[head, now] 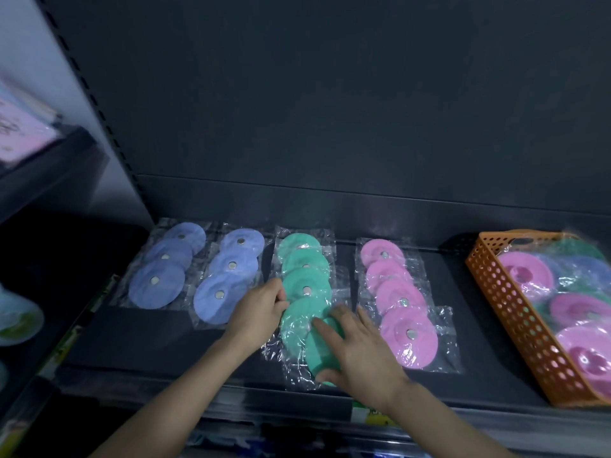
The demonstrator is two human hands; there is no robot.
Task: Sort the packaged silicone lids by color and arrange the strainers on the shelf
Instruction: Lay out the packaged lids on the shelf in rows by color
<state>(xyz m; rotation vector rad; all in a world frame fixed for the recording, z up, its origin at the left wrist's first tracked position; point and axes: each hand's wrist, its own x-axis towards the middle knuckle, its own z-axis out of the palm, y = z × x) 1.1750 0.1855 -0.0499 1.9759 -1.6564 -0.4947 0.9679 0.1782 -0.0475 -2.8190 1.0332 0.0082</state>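
At lower centre the right hand [360, 352] lies spread flat on the nearest green lid [318, 357], front end of a green row [305, 276] running straight up the frame, whose left edge the left hand [261, 312] pinches.

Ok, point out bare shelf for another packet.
Bare shelf between the pink packaged silicone lids and the orange perforated plastic basket, and in front of the blue packaged silicone lids. Crowded at the green packaged silicone lids, under left hand and right hand.

Looks like a shop: slotted upright [84, 85], dark display shelf [148, 338], rows of bagged lids [155, 284], basket [515, 312] of more.
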